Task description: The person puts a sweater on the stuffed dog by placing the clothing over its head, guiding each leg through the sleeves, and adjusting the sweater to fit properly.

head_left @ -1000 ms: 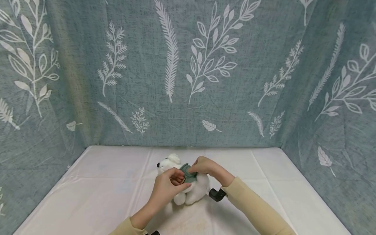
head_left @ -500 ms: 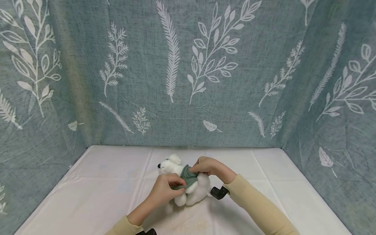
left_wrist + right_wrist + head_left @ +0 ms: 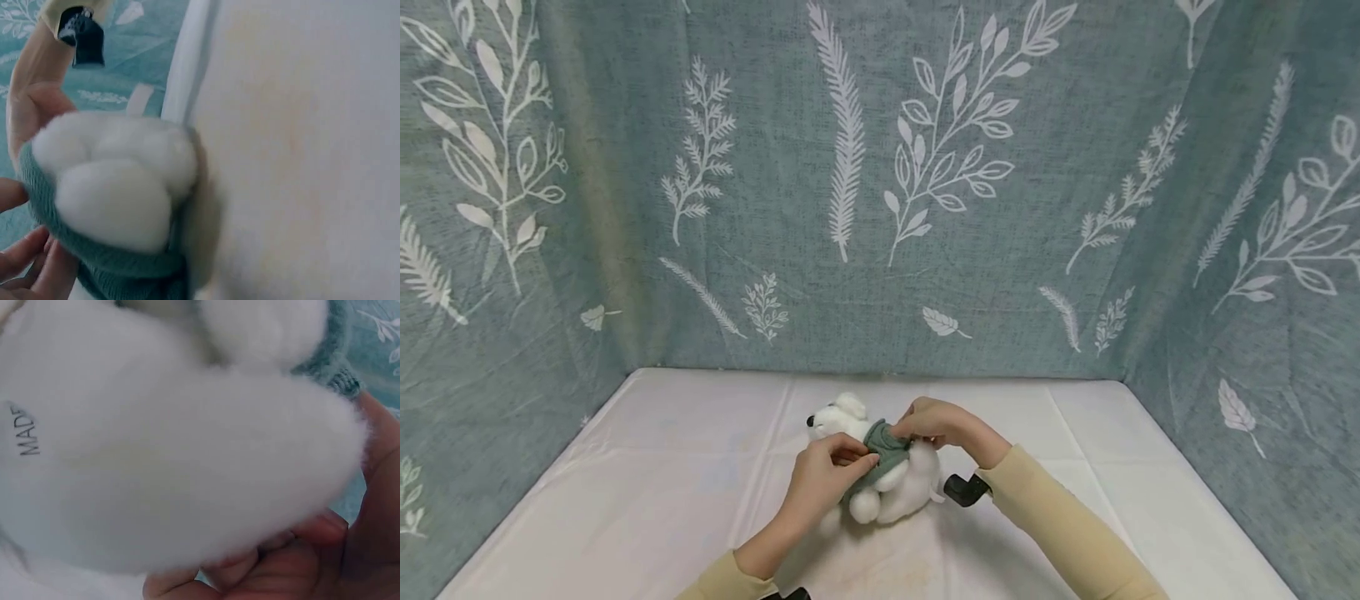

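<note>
White tabletop (image 3: 685, 483): both hands (image 3: 822, 477) (image 3: 942, 422) grip green garment (image 3: 889, 448) on plush animal (image 3: 917, 487)

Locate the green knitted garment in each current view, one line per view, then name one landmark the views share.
Head: lower middle, the green knitted garment covers part of the white plush toy.
Left wrist: lower left, curving along the white fur.
Right wrist: mainly upper right, only partly visible.
Shared landmark: the white plush toy.
</note>
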Demonstrator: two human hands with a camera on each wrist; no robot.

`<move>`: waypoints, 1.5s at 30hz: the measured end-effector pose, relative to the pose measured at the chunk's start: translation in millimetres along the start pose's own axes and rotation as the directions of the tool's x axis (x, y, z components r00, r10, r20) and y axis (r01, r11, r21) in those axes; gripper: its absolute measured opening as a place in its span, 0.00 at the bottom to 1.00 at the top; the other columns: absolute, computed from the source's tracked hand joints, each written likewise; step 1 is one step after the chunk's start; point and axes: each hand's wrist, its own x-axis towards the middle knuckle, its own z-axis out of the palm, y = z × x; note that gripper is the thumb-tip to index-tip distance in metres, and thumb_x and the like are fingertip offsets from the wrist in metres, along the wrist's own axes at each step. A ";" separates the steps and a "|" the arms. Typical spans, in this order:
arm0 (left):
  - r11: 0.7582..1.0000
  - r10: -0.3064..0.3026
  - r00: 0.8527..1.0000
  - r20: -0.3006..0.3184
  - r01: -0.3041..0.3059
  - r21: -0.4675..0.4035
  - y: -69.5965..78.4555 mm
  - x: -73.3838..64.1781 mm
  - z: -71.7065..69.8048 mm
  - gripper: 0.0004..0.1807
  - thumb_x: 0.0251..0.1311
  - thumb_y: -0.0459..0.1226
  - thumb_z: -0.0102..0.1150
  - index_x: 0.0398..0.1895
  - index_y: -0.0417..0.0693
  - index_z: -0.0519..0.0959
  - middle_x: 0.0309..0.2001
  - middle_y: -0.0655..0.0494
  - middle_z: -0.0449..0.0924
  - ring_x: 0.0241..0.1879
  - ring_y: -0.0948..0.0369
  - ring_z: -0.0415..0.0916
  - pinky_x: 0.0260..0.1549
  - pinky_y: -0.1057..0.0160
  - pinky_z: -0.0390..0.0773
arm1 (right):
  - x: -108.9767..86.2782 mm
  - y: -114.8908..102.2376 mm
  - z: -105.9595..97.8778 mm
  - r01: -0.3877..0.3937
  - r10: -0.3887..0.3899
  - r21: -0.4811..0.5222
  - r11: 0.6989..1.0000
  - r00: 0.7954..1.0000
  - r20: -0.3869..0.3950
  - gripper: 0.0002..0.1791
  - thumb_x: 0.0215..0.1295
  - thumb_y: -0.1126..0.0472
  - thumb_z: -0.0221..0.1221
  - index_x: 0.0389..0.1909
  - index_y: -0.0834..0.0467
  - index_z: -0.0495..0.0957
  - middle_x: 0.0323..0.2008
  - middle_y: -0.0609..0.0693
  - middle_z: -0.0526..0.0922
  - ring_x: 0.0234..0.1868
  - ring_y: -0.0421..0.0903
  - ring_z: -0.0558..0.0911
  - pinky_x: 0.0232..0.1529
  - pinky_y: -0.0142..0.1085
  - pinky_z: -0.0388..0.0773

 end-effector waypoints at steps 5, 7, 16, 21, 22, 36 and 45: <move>0.996 -0.044 0.999 0.006 0.045 -0.072 1.5 2.1 1.2 0.09 0.56 0.41 0.66 0.37 0.48 0.85 0.36 0.55 0.85 0.35 0.64 0.81 0.34 0.70 0.79 | -3.9 7.7 2.9 -0.027 0.027 0.095 0.995 1.000 0.000 0.24 0.60 0.60 0.58 0.07 0.50 0.60 0.09 0.43 0.55 0.13 0.38 0.52 0.16 0.30 0.52; 0.992 -0.071 0.997 0.013 0.072 -0.104 1.5 6.3 -0.7 0.09 0.55 0.40 0.66 0.37 0.47 0.86 0.36 0.54 0.85 0.36 0.63 0.81 0.35 0.69 0.79 | -5.2 10.1 4.3 -0.028 0.029 0.137 0.990 1.000 0.000 0.24 0.60 0.61 0.57 0.07 0.51 0.60 0.09 0.43 0.56 0.14 0.39 0.55 0.16 0.31 0.54; 0.978 -0.096 0.992 0.086 0.110 -0.177 1.7 16.4 -5.5 0.14 0.54 0.39 0.67 0.43 0.44 0.84 0.44 0.50 0.83 0.43 0.58 0.79 0.42 0.62 0.79 | -8.2 13.9 11.0 -0.019 0.027 0.196 0.980 0.999 -0.038 0.23 0.57 0.66 0.54 0.08 0.50 0.58 0.10 0.43 0.56 0.14 0.39 0.54 0.17 0.31 0.55; 0.996 -0.051 0.998 0.023 0.053 -0.078 2.0 14.4 1.6 0.12 0.52 0.41 0.69 0.39 0.48 0.84 0.39 0.55 0.84 0.38 0.61 0.80 0.37 0.65 0.79 | -7.5 14.0 20.7 -0.042 0.084 0.239 0.970 0.982 -0.167 0.23 0.57 0.62 0.56 0.07 0.49 0.59 0.09 0.43 0.56 0.13 0.39 0.55 0.16 0.30 0.56; 0.998 -0.038 0.999 0.007 0.039 -0.047 2.8 14.2 3.2 0.11 0.52 0.41 0.70 0.38 0.49 0.84 0.37 0.56 0.84 0.36 0.62 0.79 0.35 0.65 0.79 | -7.8 13.9 22.6 -0.041 0.089 0.245 0.969 0.978 -0.188 0.23 0.57 0.62 0.56 0.07 0.49 0.59 0.09 0.42 0.55 0.12 0.38 0.54 0.16 0.29 0.55; 0.996 0.022 0.998 -0.067 -0.017 0.085 5.2 13.1 10.2 0.05 0.41 0.28 0.64 0.23 0.46 0.81 0.20 0.58 0.80 0.22 0.67 0.75 0.24 0.67 0.76 | -10.6 19.1 31.2 -0.007 0.087 0.303 0.953 0.964 -0.251 0.23 0.56 0.62 0.55 0.06 0.48 0.58 0.08 0.41 0.51 0.11 0.37 0.50 0.14 0.28 0.53; 0.997 -0.033 0.997 0.068 0.029 0.067 -2.0 9.7 0.0 0.04 0.41 0.28 0.65 0.23 0.44 0.82 0.19 0.58 0.80 0.20 0.64 0.74 0.23 0.66 0.75 | -10.1 25.8 27.8 -0.001 0.115 0.421 0.907 0.963 -0.246 0.19 0.55 0.62 0.58 0.08 0.51 0.67 0.08 0.42 0.56 0.12 0.37 0.54 0.15 0.28 0.54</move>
